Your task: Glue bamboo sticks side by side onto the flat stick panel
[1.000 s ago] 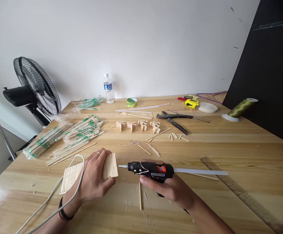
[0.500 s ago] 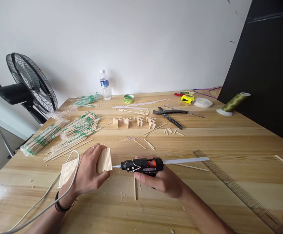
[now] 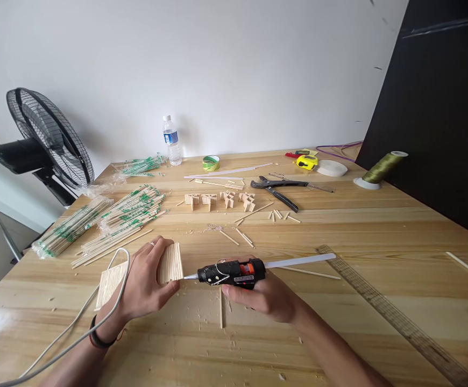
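My left hand (image 3: 143, 282) grips a small panel of glued bamboo sticks (image 3: 170, 263), held tilted on the wooden table (image 3: 339, 226). My right hand (image 3: 264, 295) holds a black and orange hot glue gun (image 3: 232, 271) with a glue stick jutting out its back. The gun's metal nozzle touches the right edge of the panel. A second stick panel (image 3: 111, 282) lies flat just left of my left hand. The gun's white cord (image 3: 76, 336) loops over my left wrist. One loose stick (image 3: 220, 314) lies below the gun.
Bundles of wrapped chopsticks (image 3: 108, 220) lie at left, small stick assemblies (image 3: 221, 200) and black pliers (image 3: 276, 189) mid-table. A long ruler (image 3: 395, 314) lies at right. A water bottle (image 3: 171, 141), tape roll (image 3: 210, 162), tape measure (image 3: 307, 161) and green thread spool (image 3: 381, 167) stand farther back. A fan (image 3: 44, 142) stands off the left edge.
My right hand has brought the glue gun leftward until its nozzle meets the stick panel. My left hand kept hold of the panel. The view shifted slightly.
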`<state>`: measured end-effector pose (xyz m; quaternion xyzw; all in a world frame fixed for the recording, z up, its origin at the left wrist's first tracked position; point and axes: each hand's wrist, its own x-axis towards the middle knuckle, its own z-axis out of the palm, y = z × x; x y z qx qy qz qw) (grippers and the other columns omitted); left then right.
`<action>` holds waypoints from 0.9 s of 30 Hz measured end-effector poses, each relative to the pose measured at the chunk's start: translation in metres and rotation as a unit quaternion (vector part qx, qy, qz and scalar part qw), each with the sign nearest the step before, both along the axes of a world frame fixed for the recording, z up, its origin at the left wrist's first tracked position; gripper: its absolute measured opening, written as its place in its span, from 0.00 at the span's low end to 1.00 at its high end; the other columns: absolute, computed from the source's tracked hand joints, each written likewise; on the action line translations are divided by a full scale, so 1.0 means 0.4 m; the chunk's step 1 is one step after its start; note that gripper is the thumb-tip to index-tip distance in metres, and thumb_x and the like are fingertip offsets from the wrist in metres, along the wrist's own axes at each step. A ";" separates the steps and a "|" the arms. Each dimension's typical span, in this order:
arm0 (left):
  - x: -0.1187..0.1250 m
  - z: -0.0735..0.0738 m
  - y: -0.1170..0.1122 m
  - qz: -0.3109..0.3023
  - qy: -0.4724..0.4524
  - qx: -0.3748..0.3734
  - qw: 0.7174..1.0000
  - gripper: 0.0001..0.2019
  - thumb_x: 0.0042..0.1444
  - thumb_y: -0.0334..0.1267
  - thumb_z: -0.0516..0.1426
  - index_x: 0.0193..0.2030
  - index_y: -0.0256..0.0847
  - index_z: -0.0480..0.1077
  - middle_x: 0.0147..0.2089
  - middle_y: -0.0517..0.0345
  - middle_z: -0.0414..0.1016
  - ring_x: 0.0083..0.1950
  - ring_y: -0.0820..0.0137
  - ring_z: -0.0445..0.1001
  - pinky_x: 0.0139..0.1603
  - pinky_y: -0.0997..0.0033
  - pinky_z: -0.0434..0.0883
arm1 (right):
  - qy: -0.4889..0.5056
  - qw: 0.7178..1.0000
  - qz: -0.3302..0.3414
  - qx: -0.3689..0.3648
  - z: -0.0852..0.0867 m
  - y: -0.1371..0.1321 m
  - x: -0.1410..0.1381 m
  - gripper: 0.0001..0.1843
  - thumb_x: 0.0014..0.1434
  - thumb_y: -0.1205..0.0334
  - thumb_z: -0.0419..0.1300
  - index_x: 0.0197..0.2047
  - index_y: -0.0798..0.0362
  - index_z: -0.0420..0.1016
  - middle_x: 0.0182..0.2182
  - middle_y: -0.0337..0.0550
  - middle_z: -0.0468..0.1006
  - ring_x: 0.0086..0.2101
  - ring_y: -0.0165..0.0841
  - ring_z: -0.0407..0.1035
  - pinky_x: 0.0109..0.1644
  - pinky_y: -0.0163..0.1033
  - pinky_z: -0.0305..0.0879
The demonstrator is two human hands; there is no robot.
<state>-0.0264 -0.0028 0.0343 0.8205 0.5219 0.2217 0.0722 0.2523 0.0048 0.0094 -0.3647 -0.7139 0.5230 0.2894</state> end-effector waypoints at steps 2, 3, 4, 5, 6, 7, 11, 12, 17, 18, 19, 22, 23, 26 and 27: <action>0.000 0.000 0.000 -0.002 0.001 0.000 1.000 0.20 0.55 0.42 0.56 0.54 0.42 0.64 0.42 0.54 0.74 0.41 0.57 0.73 0.42 0.59 0.69 | -0.005 1.000 0.002 -0.008 -0.002 0.000 0.001 0.12 0.59 0.50 0.61 0.32 0.50 0.72 0.29 0.38 0.71 0.34 0.37 0.67 0.43 0.42 0.63; -0.001 -0.001 0.001 -0.002 0.003 0.000 1.000 0.20 0.54 0.42 0.56 0.54 0.42 0.64 0.42 0.54 0.73 0.41 0.57 0.73 0.42 0.59 0.69 | -0.005 1.000 0.003 -0.013 -0.002 0.000 0.001 0.12 0.59 0.50 0.61 0.32 0.50 0.72 0.29 0.38 0.71 0.34 0.37 0.67 0.43 0.42 0.63; -0.001 -0.002 0.001 -0.002 0.004 0.000 1.000 0.20 0.54 0.42 0.56 0.54 0.43 0.63 0.43 0.54 0.73 0.41 0.57 0.73 0.42 0.60 0.68 | -0.004 1.000 0.005 -0.017 -0.001 0.000 0.000 0.12 0.59 0.50 0.61 0.32 0.50 0.72 0.29 0.38 0.71 0.34 0.37 0.66 0.42 0.42 0.62; -0.002 -0.004 0.002 -0.002 0.005 0.000 1.000 0.21 0.54 0.42 0.56 0.55 0.43 0.63 0.43 0.54 0.73 0.41 0.57 0.73 0.42 0.60 0.68 | 0.000 1.000 0.007 -0.021 0.001 -0.001 0.000 0.12 0.59 0.50 0.61 0.32 0.50 0.71 0.28 0.37 0.70 0.33 0.36 0.66 0.41 0.41 0.62; -0.003 -0.007 0.003 -0.003 0.005 0.002 1.000 0.21 0.54 0.42 0.56 0.55 0.42 0.63 0.43 0.54 0.73 0.41 0.57 0.73 0.42 0.60 0.68 | 0.005 1.000 0.007 -0.023 0.003 -0.001 -0.002 0.12 0.59 0.50 0.61 0.32 0.50 0.71 0.28 0.37 0.69 0.33 0.36 0.65 0.40 0.41 0.61; -0.004 -0.010 0.004 -0.005 0.006 0.004 1.000 0.21 0.54 0.42 0.56 0.55 0.43 0.63 0.43 0.54 0.73 0.41 0.57 0.73 0.41 0.60 0.68 | 0.010 1.000 0.007 -0.022 0.006 0.000 -0.003 0.12 0.59 0.51 0.61 0.32 0.50 0.70 0.28 0.36 0.68 0.32 0.35 0.64 0.39 0.40 0.60; -0.007 -0.019 0.005 -0.020 0.008 0.017 1.000 0.21 0.53 0.42 0.57 0.54 0.43 0.63 0.42 0.55 0.72 0.39 0.58 0.72 0.40 0.61 0.67 | 0.031 0.999 0.010 -0.011 0.014 0.003 -0.009 0.12 0.58 0.52 0.60 0.29 0.49 0.67 0.26 0.35 0.64 0.29 0.32 0.59 0.35 0.39 0.56; -0.006 -0.019 0.005 -0.021 0.009 0.019 1.000 0.20 0.53 0.42 0.57 0.54 0.43 0.63 0.42 0.55 0.72 0.39 0.58 0.72 0.40 0.61 0.66 | 0.034 0.999 0.010 -0.010 0.015 0.003 -0.010 0.13 0.58 0.52 0.60 0.28 0.49 0.66 0.26 0.34 0.64 0.29 0.32 0.58 0.35 0.39 0.56; 0.000 -0.008 0.001 -0.017 0.015 0.013 1.000 0.18 0.55 0.42 0.56 0.52 0.43 0.63 0.41 0.56 0.72 0.38 0.58 0.72 0.39 0.62 0.66 | 0.044 0.999 0.017 -0.022 0.016 0.006 -0.013 0.13 0.57 0.52 0.60 0.28 0.49 0.64 0.25 0.34 0.63 0.28 0.32 0.57 0.34 0.38 0.55; 0.001 -0.005 0.000 -0.020 0.015 0.013 1.000 0.18 0.55 0.42 0.56 0.52 0.43 0.63 0.41 0.56 0.72 0.38 0.59 0.72 0.39 0.62 0.66 | 0.046 0.999 0.018 -0.023 0.017 0.006 -0.013 0.13 0.57 0.52 0.60 0.28 0.49 0.64 0.24 0.33 0.62 0.28 0.31 0.57 0.33 0.38 0.54; 0.002 -0.004 -0.001 -0.025 0.014 0.015 0.999 0.18 0.55 0.41 0.56 0.52 0.43 0.63 0.40 0.56 0.71 0.38 0.59 0.72 0.39 0.63 0.66 | 0.047 0.998 0.018 -0.023 0.017 0.006 -0.012 0.12 0.57 0.52 0.60 0.28 0.49 0.64 0.24 0.33 0.63 0.28 0.31 0.57 0.33 0.38 0.54; 0.002 -0.003 -0.004 -0.035 0.010 0.022 0.999 0.20 0.54 0.41 0.56 0.53 0.43 0.63 0.40 0.56 0.71 0.37 0.59 0.72 0.39 0.62 0.66 | 0.048 0.998 0.016 -0.024 0.019 0.006 -0.010 0.12 0.57 0.53 0.60 0.29 0.49 0.65 0.24 0.33 0.63 0.28 0.31 0.57 0.33 0.38 0.55; 0.002 -0.004 -0.004 -0.036 0.010 0.021 0.999 0.20 0.54 0.41 0.56 0.53 0.43 0.63 0.40 0.56 0.71 0.37 0.59 0.71 0.39 0.62 0.66 | 0.048 0.998 0.015 -0.024 0.019 0.006 -0.009 0.12 0.57 0.53 0.60 0.29 0.49 0.65 0.24 0.33 0.62 0.28 0.31 0.57 0.33 0.38 0.55; 0.001 -0.008 -0.005 -0.035 0.011 0.015 0.999 0.19 0.54 0.41 0.56 0.53 0.43 0.63 0.40 0.56 0.71 0.37 0.59 0.71 0.40 0.61 0.67 | 0.046 0.999 0.011 -0.025 0.020 0.006 -0.008 0.12 0.58 0.52 0.60 0.29 0.49 0.65 0.24 0.32 0.61 0.27 0.31 0.56 0.33 0.38 0.54; 0.001 -0.009 -0.005 -0.037 0.012 0.014 0.999 0.19 0.54 0.41 0.56 0.53 0.43 0.63 0.40 0.56 0.71 0.37 0.59 0.71 0.40 0.61 0.67 | 0.046 0.999 0.010 -0.024 0.020 0.005 -0.008 0.12 0.58 0.52 0.60 0.29 0.49 0.65 0.24 0.32 0.61 0.27 0.31 0.56 0.33 0.38 0.54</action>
